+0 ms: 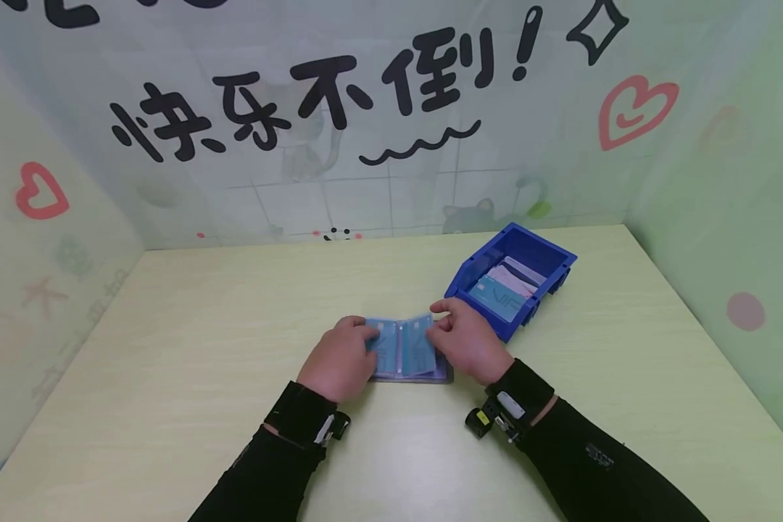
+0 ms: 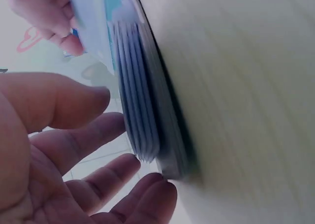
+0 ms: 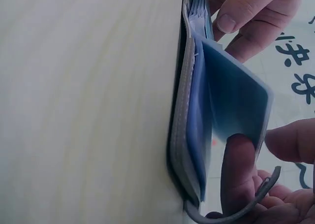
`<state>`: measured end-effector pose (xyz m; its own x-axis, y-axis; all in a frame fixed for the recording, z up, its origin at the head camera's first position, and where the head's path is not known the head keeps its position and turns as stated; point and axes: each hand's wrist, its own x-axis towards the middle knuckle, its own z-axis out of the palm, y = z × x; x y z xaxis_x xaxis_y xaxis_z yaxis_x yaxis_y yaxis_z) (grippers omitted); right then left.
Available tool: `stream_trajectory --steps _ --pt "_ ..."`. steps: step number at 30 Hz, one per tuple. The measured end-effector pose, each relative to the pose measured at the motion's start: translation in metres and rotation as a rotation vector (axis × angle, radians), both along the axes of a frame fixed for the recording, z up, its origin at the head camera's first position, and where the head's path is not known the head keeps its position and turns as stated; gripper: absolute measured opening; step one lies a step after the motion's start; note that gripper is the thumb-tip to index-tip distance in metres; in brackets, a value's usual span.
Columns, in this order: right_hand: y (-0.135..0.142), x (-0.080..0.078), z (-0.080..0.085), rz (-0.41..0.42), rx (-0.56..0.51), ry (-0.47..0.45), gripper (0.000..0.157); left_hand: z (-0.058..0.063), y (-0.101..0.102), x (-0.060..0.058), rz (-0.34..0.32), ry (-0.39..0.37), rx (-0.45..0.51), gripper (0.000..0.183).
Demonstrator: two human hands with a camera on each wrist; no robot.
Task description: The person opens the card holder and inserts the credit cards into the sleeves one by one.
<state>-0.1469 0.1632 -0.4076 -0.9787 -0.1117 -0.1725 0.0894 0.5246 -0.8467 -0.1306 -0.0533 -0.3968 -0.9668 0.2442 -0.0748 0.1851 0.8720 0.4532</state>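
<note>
A card holder [image 1: 445, 374] lies spread on the table, with clear sleeve pages and light blue cards showing. My right hand [image 1: 471, 339] pinches the outer edge of a right-hand sleeve page [image 3: 241, 88] between thumb and index finger. That page is lifted at an angle from the ones beneath. By the right fingers, a grey strap [image 3: 261, 197] curls out from the cover. At the left side my left hand [image 1: 342, 359] rests with loosely bent fingers, their tips at the edge of the stacked left pages [image 2: 135, 91]. Its palm and thumb stand apart from the stack in the left wrist view.
A blue plastic bin [image 1: 548, 250] sits at the back right, close beyond my right hand. Inside lie several cards [image 1: 499, 299], a light blue one in front. Printed cloth walls [image 1: 391, 196] border the table [image 1: 202, 348] at the back and sides.
</note>
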Motion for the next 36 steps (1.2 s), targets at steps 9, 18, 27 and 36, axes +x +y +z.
stream_trajectory --steps 9,18,27,36 --pt "-0.006 0.009 0.004 0.071 0.055 0.166 0.034 0.000 0.000 0.003 0.006 -0.005 -0.019 0.036" --pt "-0.012 0.014 0.002 0.208 0.047 0.151 0.046 -0.001 -0.003 0.004 0.010 -0.012 -0.005 0.035" --pt "-0.014 0.019 0.005 0.352 0.055 0.105 0.050 -0.002 -0.005 0.003 0.010 -0.001 0.021 0.034" --pt "-0.016 0.019 0.003 0.436 0.158 0.096 0.038 -0.001 -0.007 0.002 0.014 0.006 0.035 0.030"
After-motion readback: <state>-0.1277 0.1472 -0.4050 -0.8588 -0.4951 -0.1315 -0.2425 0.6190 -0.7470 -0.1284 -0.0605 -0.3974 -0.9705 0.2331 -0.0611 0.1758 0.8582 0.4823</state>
